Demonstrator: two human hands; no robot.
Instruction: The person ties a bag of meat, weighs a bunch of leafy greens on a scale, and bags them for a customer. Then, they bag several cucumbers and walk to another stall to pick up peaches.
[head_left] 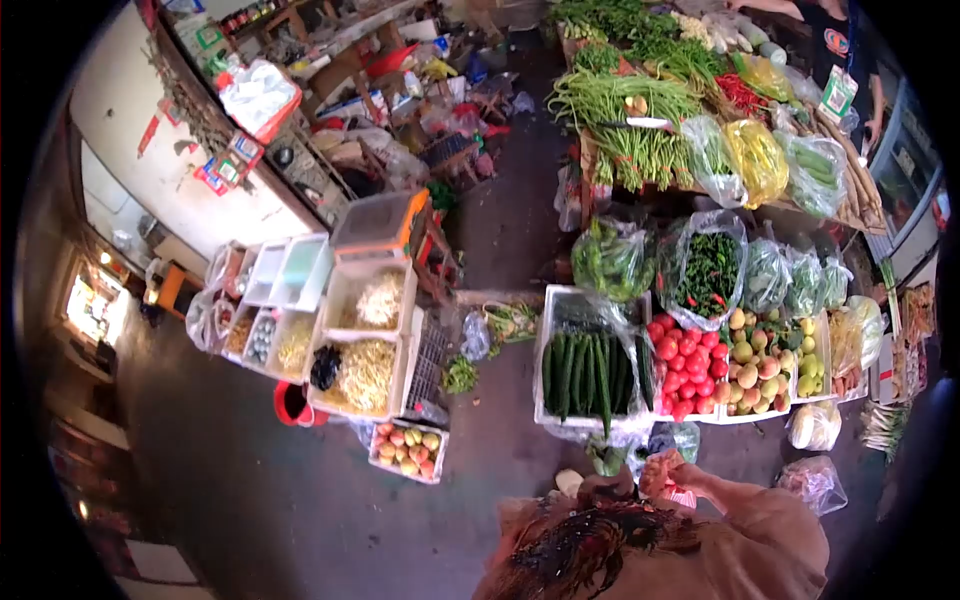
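My right hand is low in the view, held in front of my brown-clothed body. Its fingers look curled closed. A small red-and-white striped thing shows just below it, and I cannot make out whether the fingers hold it. My left hand is out of view. Beyond the right hand stands a white crate of tomatoes. To the left of that is a foam box of long cucumbers. Peaches lie to the right of the tomatoes.
Leafy greens and beans cover a stall at the back, where another person stands. Bagged peppers sit behind the tomatoes. Bins of sprouts and a small fruit box stand on the left floor.
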